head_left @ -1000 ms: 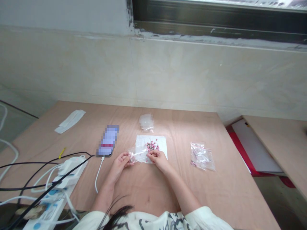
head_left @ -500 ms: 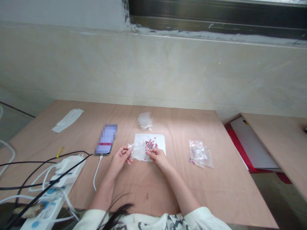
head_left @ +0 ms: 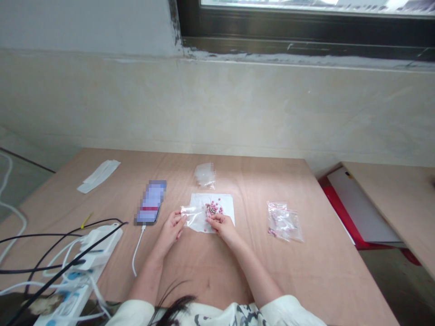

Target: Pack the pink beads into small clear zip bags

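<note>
A small clear plastic bag (head_left: 194,217) is pinched between the thumb and fingers of my left hand (head_left: 174,225), its body reaching right over a white sheet (head_left: 229,206). On that sheet lies a loose pile of small pink beads (head_left: 214,208), some silvery bits among them. My right hand (head_left: 221,225) rests at the near side of the pile, thumb and fingers pressed together by the bag's right end. Whatever sits between those right fingertips is too small to make out.
Behind the sheet lies a stack of clear bags (head_left: 205,175). More plastic bags (head_left: 284,221), with some pink pieces, lie at right. A phone (head_left: 151,202) on a white cable, a power strip (head_left: 84,271) with cables and a folded white strip (head_left: 99,176) are at left.
The clear bag in my left hand now lies flatter and shows more plainly over the sheet. Both hands have barely moved; the whole view has tilted slightly upward.
</note>
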`<state>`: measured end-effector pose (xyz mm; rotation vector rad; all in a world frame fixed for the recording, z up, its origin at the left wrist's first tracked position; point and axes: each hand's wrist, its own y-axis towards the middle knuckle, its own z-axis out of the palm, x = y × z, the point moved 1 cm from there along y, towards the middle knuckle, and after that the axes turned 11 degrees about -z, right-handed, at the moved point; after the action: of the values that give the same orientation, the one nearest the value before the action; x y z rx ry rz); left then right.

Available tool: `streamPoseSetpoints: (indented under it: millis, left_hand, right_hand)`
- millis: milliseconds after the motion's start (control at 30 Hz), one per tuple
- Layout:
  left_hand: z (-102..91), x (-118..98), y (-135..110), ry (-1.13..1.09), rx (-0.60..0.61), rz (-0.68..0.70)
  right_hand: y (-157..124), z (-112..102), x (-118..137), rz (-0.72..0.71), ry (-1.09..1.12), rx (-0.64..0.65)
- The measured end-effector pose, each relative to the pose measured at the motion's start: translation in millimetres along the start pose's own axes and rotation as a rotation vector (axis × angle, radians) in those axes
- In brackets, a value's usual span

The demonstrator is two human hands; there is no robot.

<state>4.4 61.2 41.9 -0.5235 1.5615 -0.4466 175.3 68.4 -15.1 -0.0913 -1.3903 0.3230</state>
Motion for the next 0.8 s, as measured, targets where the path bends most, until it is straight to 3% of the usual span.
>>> streamPoseSetpoints:
  millis: [533,633,733,800]
  left_hand:
    - [7.6,-9,-12,0.026,0.058,0.084]
    - [5.6,-10,-16,0.064,0.092,0.07]
    - [1.7,-7,-17,0.165,0.245,0.009]
    - [-0.8,-9,-15,0.213,0.263,0.01]
  right_hand:
    - [-11,0,28,0.101,0.11,0.005]
    - [-15,0,34,0.023,0.098,-0.073]
    - [-21,-3,49,-0.145,0.024,-0.159]
    - [-25,-6,66,-0.25,-0.069,-0.155]
